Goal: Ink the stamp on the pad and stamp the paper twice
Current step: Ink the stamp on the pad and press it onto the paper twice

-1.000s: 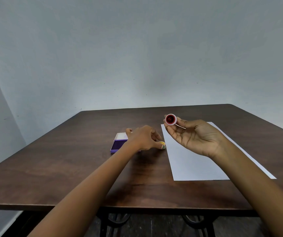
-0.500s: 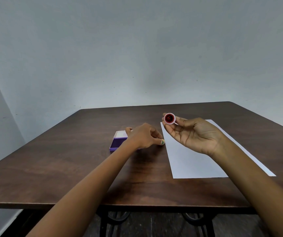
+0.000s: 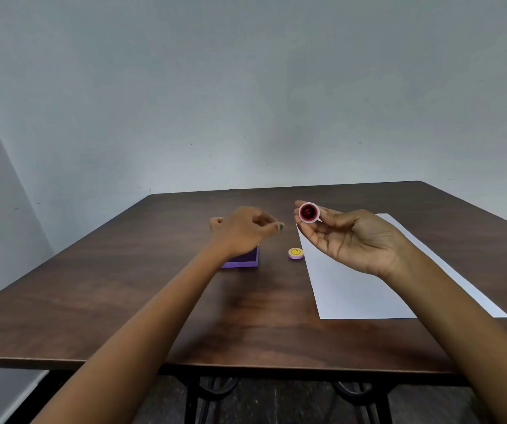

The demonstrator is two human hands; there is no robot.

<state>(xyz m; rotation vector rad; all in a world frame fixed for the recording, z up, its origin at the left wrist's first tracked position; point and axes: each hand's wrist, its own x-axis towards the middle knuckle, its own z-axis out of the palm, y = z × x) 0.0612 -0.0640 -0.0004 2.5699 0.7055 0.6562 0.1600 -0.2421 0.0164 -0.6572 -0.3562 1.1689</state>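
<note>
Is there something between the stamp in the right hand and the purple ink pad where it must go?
Yes. The left hand hovers over the ink pad, covering most of it. The stamp is held in the right hand.

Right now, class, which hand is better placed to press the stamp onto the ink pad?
The right hand, probably: it already pinches the stamp in its fingertips, red face up, so it need only turn over. The left hand holds nothing and hovers above the purple ink pad, partly covering it.
</note>
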